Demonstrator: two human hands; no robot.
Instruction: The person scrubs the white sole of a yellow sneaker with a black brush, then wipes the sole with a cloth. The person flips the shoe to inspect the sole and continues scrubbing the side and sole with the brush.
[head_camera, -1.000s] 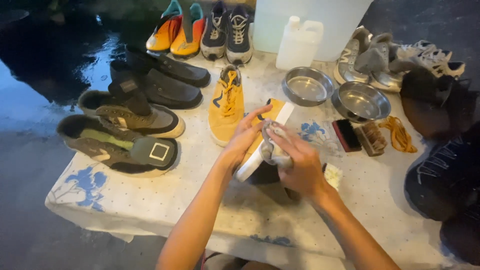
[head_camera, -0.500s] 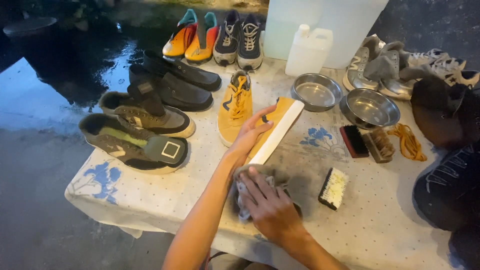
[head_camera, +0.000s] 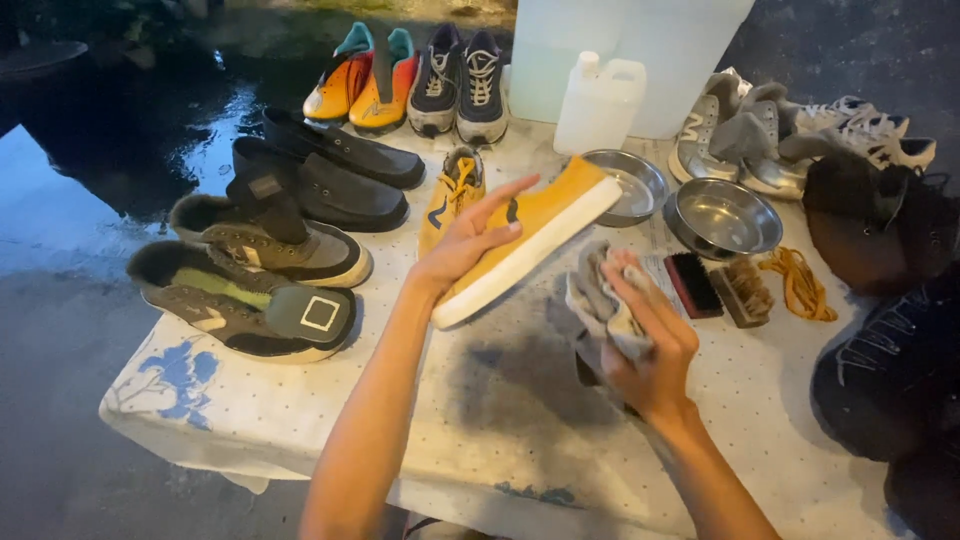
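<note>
Holding the yellow sneaker (head_camera: 530, 235) up off the counter (head_camera: 300, 400) near the middle of the frame, the left hand (head_camera: 465, 240) grips it from the upper side, thumb and fingers wrapped around the body. The shoe's long axis runs diagonally, one end low at centre and the other up toward the steel bowls (head_camera: 722, 215) at upper right, white sole edge facing down-right. Just below and right of that edge sits the right hand (head_camera: 645, 340), clenched around a crumpled grey cloth (head_camera: 598, 300), close to the sole but not touching it. So the right hand is the nearer one to the sole.
</note>
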